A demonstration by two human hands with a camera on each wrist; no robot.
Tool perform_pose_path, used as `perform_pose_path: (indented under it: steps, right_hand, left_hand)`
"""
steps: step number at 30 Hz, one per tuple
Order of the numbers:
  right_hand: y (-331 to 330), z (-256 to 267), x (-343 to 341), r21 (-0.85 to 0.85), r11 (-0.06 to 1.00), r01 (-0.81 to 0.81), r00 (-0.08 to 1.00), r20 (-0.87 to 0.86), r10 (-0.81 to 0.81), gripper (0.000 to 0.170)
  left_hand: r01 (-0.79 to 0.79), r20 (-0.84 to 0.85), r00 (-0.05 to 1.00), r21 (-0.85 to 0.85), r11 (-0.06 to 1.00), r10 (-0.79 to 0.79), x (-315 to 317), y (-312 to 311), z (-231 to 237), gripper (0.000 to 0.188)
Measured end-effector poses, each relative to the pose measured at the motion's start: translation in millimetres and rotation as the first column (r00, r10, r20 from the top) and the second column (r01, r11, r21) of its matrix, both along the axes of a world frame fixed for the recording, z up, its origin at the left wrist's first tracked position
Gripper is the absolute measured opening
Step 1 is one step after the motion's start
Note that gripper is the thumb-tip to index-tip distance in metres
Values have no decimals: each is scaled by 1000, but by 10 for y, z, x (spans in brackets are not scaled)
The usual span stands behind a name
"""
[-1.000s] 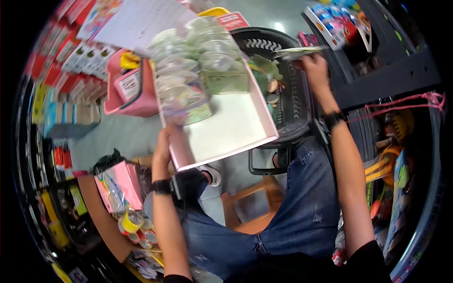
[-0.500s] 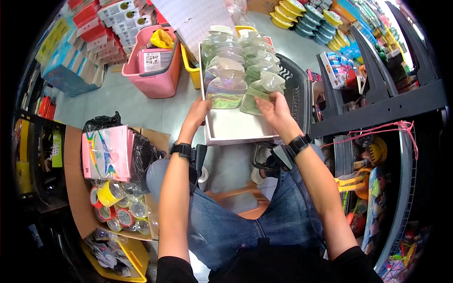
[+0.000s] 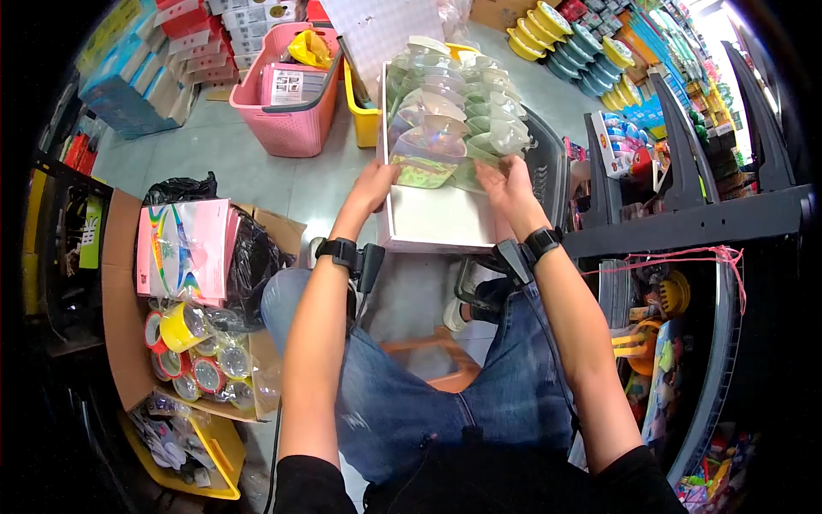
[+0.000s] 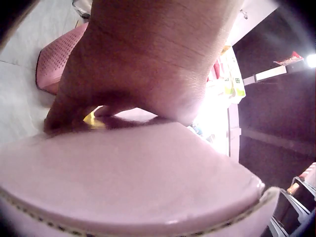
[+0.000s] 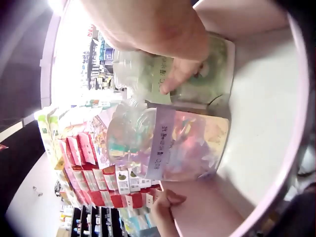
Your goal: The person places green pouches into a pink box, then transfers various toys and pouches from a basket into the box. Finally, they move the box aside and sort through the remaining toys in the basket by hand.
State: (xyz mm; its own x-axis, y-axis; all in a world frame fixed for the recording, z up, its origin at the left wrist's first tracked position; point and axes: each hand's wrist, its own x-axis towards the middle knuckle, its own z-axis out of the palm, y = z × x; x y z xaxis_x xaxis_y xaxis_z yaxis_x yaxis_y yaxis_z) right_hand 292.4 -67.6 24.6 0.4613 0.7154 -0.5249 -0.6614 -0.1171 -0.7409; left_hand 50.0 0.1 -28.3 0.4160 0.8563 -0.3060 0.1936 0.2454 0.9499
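Note:
A shallow pink-white box (image 3: pixel 432 218) holds two rows of clear, printed pouches, a green row and a multicoloured one. The left hand (image 3: pixel 373 187) grips the box's left wall; in the left wrist view that hand (image 4: pixel 143 64) has its fingers over the pink wall (image 4: pixel 123 173). In the right row, the right hand (image 3: pixel 511 193) touches the front green pouch. The right wrist view shows the hand (image 5: pixel 153 29) with a finger lying on the green pouch (image 5: pixel 217 74), beside the multicoloured pouch (image 5: pixel 190 145). Whether its thumb pinches the pouch is hidden.
A black basket (image 3: pixel 552 154) sits under the box's right side. Left of the box stand a pink basket (image 3: pixel 295 128) and a yellow bin (image 3: pixel 366 124). A carton (image 3: pixel 128 308) of tape rolls is at the left, a black rack (image 3: pixel 685 223) at the right.
The right hand came from the right, over the black basket, to the right row, where a green pouch now stands at the front. The box was lowered and levelled; the left hand kept its grip.

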Motion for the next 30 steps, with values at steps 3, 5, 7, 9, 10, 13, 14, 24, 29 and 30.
perform_pose_path:
  steps: [3, 5, 7, 9, 10, 13, 14, 24, 29, 30]
  right_hand:
    - [5, -24, 47, -30, 998, -57, 998, -20, 56, 42]
    - [-67, -49, 117, -24, 962, -272, 886, 383, 260, 41]
    - [-332, -129, 143, -193, 779, -597, 191, 909, 371, 40]
    - [-362, -149, 170, -6, 813, -582, 549, 734, 399, 42]
    - [-340, -230, 292, 58, 828, -558, 670, 620, 408, 44]
    - [-292, 63, 92, -75, 989, -131, 990, 37, 134, 44]
    - [-394, 74, 100, -36, 977, -209, 968, 132, 212, 43]
    - [-1684, 558, 262, 123, 968, -220, 708, 702, 72, 22]
    - [-2034, 620, 403, 282, 959, -41, 668, 722, -183, 21]
    - [-2062, 552, 461, 285, 957, -57, 684, 710, -171, 21]
  left_hand:
    - [15, -11, 1000, -13, 1000, -15, 19, 22, 25, 29]
    - [10, -35, 999, -83, 997, -13, 19, 20, 8, 27]
    - [28, -12, 1000, 123, 992, -27, 29, 16, -74, 31]
    - [42, -2, 999, 131, 991, -42, -33, -42, 15, 38]
    - [18, 18, 1000, 108, 994, -20, -74, -85, 93, 41]
    - [7, -20, 1000, 51, 999, -6, -52, -32, 104, 38]
    - [-17, -12, 1000, 36, 999, 18, -22, -14, 45, 35]
    - [-87, 166, 976, -303, 949, 143, -150, -214, 451, 31]
    - [-63, 279, 944, -370, 927, 175, -297, -418, 647, 31]
    - [-104, 335, 911, -377, 921, 240, -302, -478, 705, 31]
